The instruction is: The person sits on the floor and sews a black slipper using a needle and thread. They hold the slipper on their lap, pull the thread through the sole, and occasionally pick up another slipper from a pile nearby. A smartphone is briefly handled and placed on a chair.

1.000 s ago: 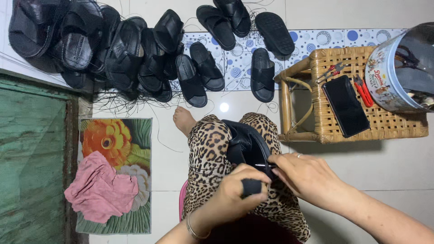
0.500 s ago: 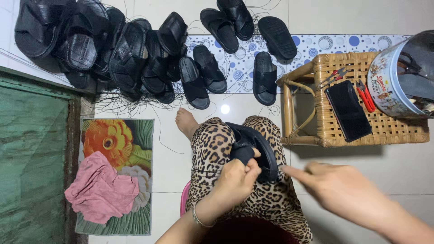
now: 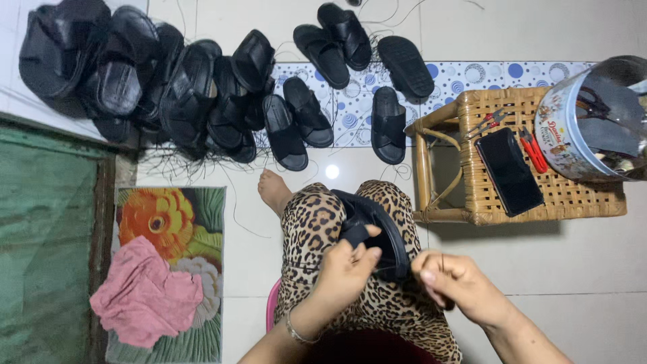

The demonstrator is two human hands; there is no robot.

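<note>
Left hand (image 3: 347, 269) fingers grip black sandal (image 3: 374, 232) strap, frame centre; right hand (image 3: 455, 286) pinches thread. Sandal light, flexible; hold by sole edge.

Matt black sandal (image 3: 377, 232), woven rattan stool (image 3: 539, 195)

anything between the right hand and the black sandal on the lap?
Nothing visible. The right hand is pinched just right of the black sandal, apart from it, with only a thin thread in the gap. The left hand grips the sandal's strap.

One head-worn camera looks straight down, close above the lap.
</note>
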